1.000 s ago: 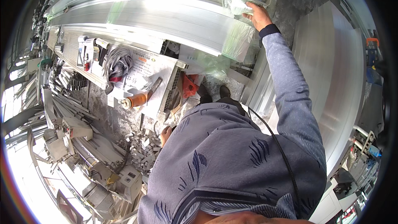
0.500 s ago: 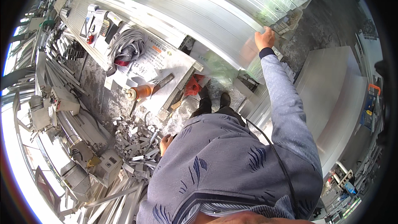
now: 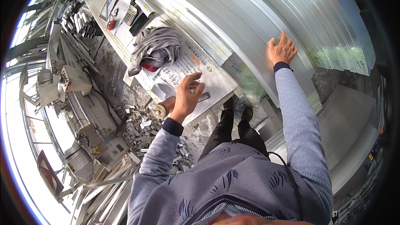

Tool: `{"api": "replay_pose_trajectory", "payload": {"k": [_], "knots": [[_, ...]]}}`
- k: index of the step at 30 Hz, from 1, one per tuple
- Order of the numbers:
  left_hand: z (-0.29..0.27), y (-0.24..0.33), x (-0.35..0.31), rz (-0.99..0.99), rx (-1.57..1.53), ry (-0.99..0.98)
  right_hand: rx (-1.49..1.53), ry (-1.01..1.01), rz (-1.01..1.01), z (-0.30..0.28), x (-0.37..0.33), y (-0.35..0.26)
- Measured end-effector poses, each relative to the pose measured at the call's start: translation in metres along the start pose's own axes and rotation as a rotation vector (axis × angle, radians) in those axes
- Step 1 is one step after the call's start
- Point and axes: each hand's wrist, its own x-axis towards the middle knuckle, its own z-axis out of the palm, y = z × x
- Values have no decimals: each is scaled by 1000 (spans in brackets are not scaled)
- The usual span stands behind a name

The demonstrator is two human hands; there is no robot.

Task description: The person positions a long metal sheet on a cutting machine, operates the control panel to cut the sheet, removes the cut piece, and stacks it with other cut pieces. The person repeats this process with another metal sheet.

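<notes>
My right hand [image 3: 282, 51] rests on, or hovers just over, the long silvery metal profiles [image 3: 254, 29], its fingers spread and nothing in them. Above the near end of the paper-covered table [image 3: 221, 85] is my left hand [image 3: 188, 96], fingers apart and loosely bent, holding nothing I can see. Beside its wrist, an orange-brown jar with a pale lid [image 3: 161, 110] is partly hidden by the hand. A short flat grey strip [image 3: 203, 96] lies on the table just past the fingers. Farther back sits a crumpled grey garment [image 3: 157, 48].
A calculator [image 3: 130, 14], a small red object [image 3: 111, 25] and papers lie toward the table's far end. Metal offcuts [image 3: 143, 131] cover the floor at left, near a machine [image 3: 79, 125]. Large flat sheets [image 3: 346, 121] lie at right.
My left hand has risen from beside my body to above the table. My right hand has shifted from the profiles' end onto their flat surface, fingers spreading. The view has turned.
</notes>
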Motion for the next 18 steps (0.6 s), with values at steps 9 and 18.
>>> {"api": "replay_pose_trajectory", "payload": {"k": [9, 18], "knots": [[-67, -56, 375, -351, -606, 9, 22, 74, -52, -10, 8, -13], [-110, -62, 552, -548, -895, 545, 57, 13, -39, -22, 16, -19]]}}
